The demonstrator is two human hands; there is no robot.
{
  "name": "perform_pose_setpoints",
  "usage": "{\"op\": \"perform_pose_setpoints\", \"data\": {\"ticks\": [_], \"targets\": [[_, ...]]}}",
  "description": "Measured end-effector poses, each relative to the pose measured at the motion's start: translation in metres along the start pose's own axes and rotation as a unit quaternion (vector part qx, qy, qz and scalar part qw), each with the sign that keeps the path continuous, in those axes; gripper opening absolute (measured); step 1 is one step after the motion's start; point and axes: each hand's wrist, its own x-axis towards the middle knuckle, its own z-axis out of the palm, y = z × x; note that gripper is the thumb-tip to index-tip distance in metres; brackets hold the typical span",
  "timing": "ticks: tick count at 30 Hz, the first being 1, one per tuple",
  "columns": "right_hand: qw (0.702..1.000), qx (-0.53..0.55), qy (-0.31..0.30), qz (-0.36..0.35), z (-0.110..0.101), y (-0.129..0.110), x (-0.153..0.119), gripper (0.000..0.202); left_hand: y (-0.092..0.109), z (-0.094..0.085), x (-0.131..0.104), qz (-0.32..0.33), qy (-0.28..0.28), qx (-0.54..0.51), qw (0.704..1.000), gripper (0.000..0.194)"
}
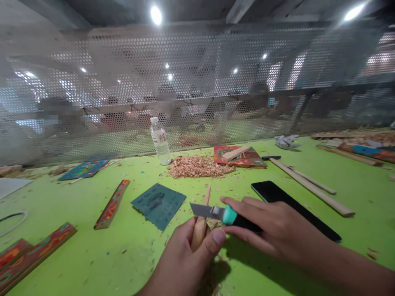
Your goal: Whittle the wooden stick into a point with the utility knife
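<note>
My left hand [193,250] is closed around a slim carved wooden stick [200,230], whose narrow end points away from me. In my right hand [271,224] is a utility knife [230,215] with a black and turquoise handle. Its blade lies across the stick just beyond my left thumb. Behind my left hand, a dark green sheet of sandpaper [159,205] with a torn edge rests on the green table [123,263]. A black phone [296,209] lies beside my right hand, partly hidden by it.
Wood shavings [199,166] are heaped near a water bottle [161,142]. Painted boards [112,205] lie left. A painted panel [257,158] carries a wood block [236,153]. A hammer [311,187] lies at right, near crumpled paper [286,142]. Perforated metal mesh [197,94] stands behind.
</note>
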Motion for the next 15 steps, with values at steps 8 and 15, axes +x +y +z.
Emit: {"op": "perform_pose_setpoints", "data": {"ticks": [8, 15], "targets": [[0.997, 0.055, -0.053, -0.005, 0.001, -0.005, 0.000, 0.043, -0.004, 0.004, 0.004, 0.021, -0.011, -0.075, 0.997, 0.043], [0.997, -0.067, 0.024, -0.005, 0.008, -0.016, -0.005, 0.054, -0.002, 0.004, 0.005, -0.008, 0.020, -0.053, 0.998, 0.052]]}}
